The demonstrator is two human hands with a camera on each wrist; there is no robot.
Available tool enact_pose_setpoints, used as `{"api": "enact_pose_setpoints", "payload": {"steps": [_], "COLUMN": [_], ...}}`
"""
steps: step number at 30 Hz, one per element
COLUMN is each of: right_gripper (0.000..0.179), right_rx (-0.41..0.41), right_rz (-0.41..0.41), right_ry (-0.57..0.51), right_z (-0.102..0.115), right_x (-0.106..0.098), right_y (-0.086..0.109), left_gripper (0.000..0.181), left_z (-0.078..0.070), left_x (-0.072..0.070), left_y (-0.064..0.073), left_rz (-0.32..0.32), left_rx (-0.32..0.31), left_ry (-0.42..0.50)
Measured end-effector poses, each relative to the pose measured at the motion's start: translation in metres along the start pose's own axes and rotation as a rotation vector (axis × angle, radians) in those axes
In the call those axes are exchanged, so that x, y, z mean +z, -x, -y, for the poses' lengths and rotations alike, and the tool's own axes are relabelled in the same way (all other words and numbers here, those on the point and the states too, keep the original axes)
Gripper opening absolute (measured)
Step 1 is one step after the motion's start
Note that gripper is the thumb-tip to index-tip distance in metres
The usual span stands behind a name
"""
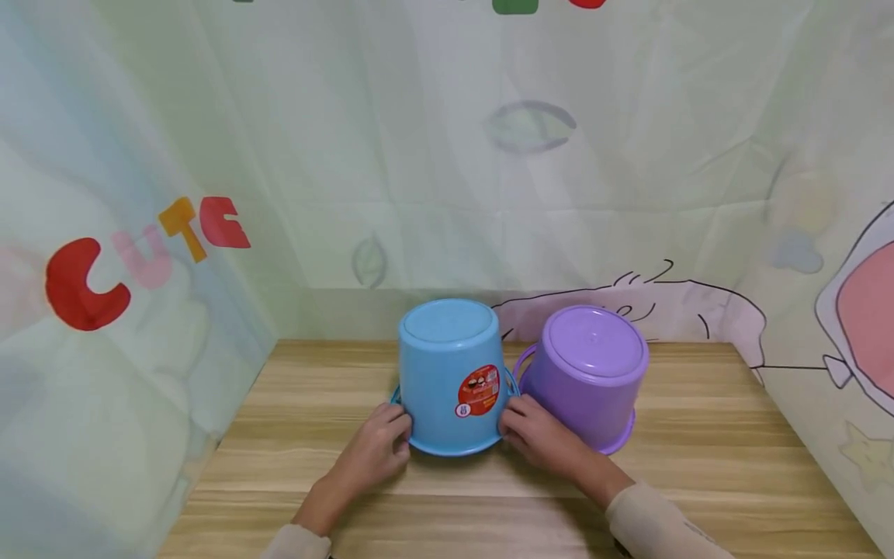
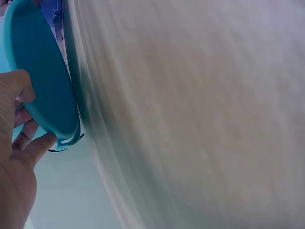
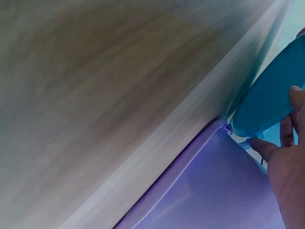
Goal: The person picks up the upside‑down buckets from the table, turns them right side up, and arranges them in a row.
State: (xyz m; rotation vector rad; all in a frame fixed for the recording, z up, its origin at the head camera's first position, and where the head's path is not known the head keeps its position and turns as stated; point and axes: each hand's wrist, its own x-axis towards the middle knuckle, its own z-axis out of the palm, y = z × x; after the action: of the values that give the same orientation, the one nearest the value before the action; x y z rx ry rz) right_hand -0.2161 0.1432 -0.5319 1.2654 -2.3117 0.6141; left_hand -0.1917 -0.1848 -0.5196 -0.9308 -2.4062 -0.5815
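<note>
A light blue bucket [image 1: 433, 396] is upside down near the back of the table, its base facing up and a red round sticker on its side. My left hand [image 1: 377, 446] grips its rim at the left; my right hand [image 1: 541, 436] grips the rim at the right, by the handle. From the left wrist view, the thumb lies at the open mouth of the blue bucket [image 2: 47, 71] and the fingers are outside; the mouth is tilted up off the table. A purple bucket [image 1: 587, 396], also upside down, stands just right of it, close to my right hand.
The wood-grain table [image 1: 335, 512] extends in front and to both sides of the buckets. Printed cloth walls [image 1: 419, 194] enclose the back and sides. The purple bucket's rim [image 3: 176, 176] lies along the tabletop in the right wrist view.
</note>
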Motion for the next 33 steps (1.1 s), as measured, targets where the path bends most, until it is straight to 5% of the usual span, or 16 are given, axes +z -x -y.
{"api": "enact_pose_setpoints", "payload": {"steps": [12,25,30,33], "right_gripper": [0.021,0.008,0.027,0.013], "right_rx": [0.013,0.029,0.057,0.062], "right_rz": [-0.049,-0.105,-0.135,-0.159], "right_ry": [-0.033,-0.053,-0.053,-0.052], "right_z": [0.006,0.010,0.013,0.014], "right_x": [-0.009,-0.020,-0.026,-0.029], "right_y": [0.000,-0.001,-0.003,-0.005], "left_gripper": [0.034,0.029,0.028,0.030], "left_z": [-0.005,-0.010,-0.012,-0.014], "left_x": [0.002,0.000,-0.003,-0.006], "left_y": [0.000,-0.004,-0.006,-0.007], "left_rz": [-0.095,-0.181,-0.213,-0.224], "left_rx": [0.000,0.066,0.075,0.074], "left_ry": [0.002,0.016,0.046,0.060]}}
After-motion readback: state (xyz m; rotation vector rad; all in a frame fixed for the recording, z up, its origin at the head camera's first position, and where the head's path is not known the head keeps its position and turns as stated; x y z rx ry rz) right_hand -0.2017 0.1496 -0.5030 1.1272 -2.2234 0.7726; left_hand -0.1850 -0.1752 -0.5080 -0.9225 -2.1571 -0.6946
